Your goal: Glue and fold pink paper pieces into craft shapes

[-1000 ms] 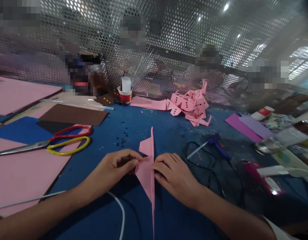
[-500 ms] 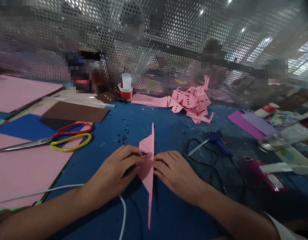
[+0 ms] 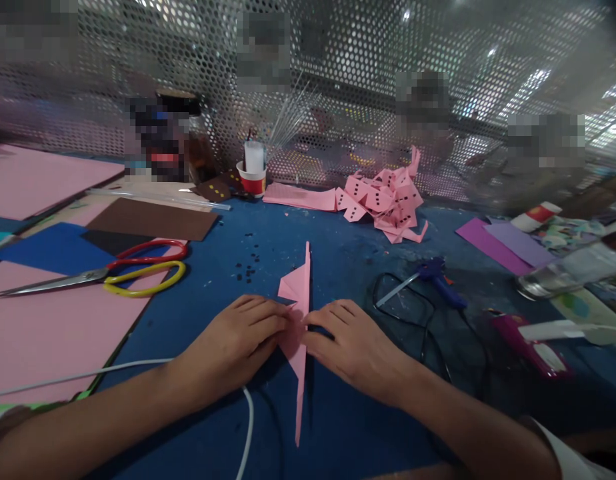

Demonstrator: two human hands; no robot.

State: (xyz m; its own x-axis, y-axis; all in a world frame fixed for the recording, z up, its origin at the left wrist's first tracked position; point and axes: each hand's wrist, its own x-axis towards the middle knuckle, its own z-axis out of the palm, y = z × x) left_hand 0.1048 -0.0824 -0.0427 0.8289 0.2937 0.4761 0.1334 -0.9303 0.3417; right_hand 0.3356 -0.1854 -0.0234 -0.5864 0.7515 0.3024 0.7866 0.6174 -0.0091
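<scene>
A folded piece of pink paper (image 3: 299, 360) lies upright in view on the blue table, with long thin points at both ends and a wider flap on its left side. My left hand (image 3: 248, 340) is closed on the left flap, fingertips pressed together over it. From the other side, my right hand (image 3: 345, 343) pinches the straight right edge near the middle. Part of the paper's centre is hidden under my left fingertips. Beyond it, a pile of folded pink paper pieces (image 3: 383, 200) with black squares stands at the back.
Scissors (image 3: 145, 277) with red and yellow handles rest on pink sheets (image 3: 48, 340) at left. A white cable (image 3: 249, 427) runs under my left arm. On the right are a blue glue gun (image 3: 441, 283) with a black cord and a magenta packet (image 3: 528, 347). Paper cups (image 3: 252, 181) stand behind.
My left fingers have closed down over the flap, and the dark gap beside them has gone. My right hand stays at the right edge. The view has shifted slightly.
</scene>
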